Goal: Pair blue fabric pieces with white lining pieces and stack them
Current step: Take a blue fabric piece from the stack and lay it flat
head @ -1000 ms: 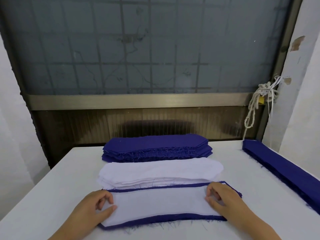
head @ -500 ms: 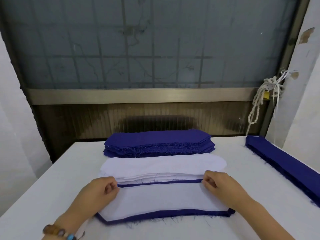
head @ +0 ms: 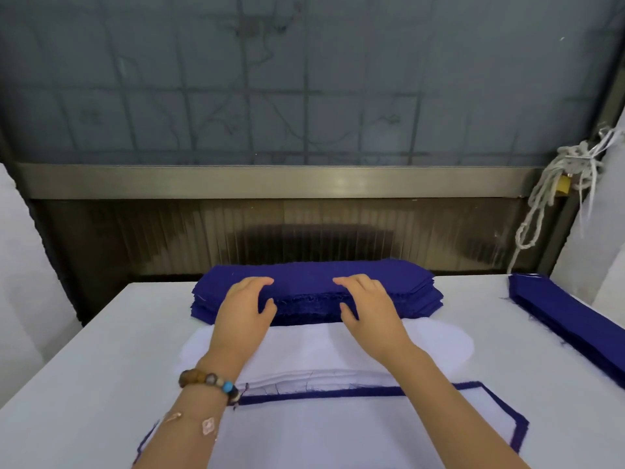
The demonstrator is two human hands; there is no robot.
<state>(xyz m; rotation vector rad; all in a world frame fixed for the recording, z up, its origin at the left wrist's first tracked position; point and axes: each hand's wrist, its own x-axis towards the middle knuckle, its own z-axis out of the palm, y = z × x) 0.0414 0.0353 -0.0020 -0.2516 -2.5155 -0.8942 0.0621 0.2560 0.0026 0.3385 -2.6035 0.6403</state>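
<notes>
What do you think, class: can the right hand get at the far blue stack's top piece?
Likely yes: the right hand rests on the blue stack, fingers on top, thumb at its near edge; nothing intervenes.

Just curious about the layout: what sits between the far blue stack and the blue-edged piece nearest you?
The pile of white lining pieces, shown in the head view.

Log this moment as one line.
left hand: on stack of dark blue fabric pieces | right hand: same stack | paired white-on-blue fabric piece: nearest, flat
</notes>
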